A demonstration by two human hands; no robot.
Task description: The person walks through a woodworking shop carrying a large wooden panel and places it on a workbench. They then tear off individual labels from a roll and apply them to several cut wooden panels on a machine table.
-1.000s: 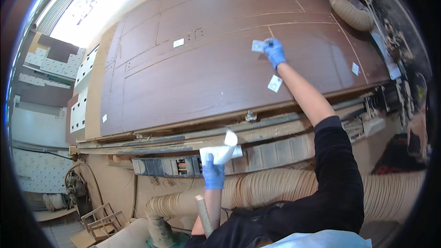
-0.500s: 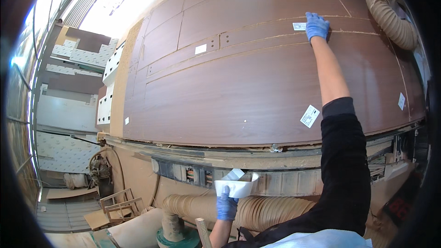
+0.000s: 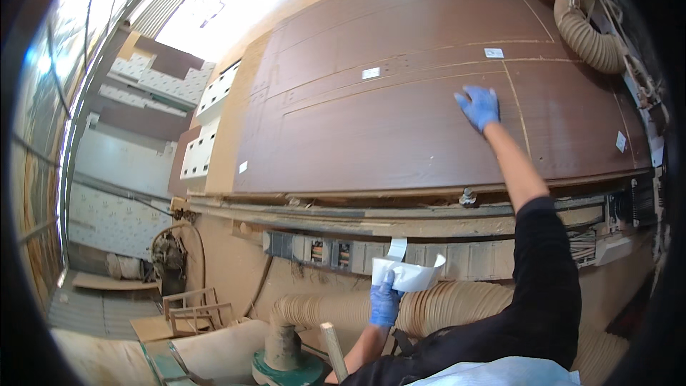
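Left hand (image 3: pixel 385 305) grips white strip (image 3: pixel 411 278), curled out rightward. Right hand (image 3: pixel 480 106) empty, fingers splayed, over brown panel (image 3: pixel 371 139); contact unclear. White label (image 3: pixel 494 53) just beyond right hand, long axis crosswise; left hand farther off.

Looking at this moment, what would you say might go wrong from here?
The white strip curls loosely out of the left hand, so it might fold onto itself or slip from the grip, perhaps falling towards the ribbed hose.

The right hand is spread over the brown board; sweeping it sideways might catch the edge of a white label.

That label sits close to pale cut lines, where any loose dust could weaken its hold.
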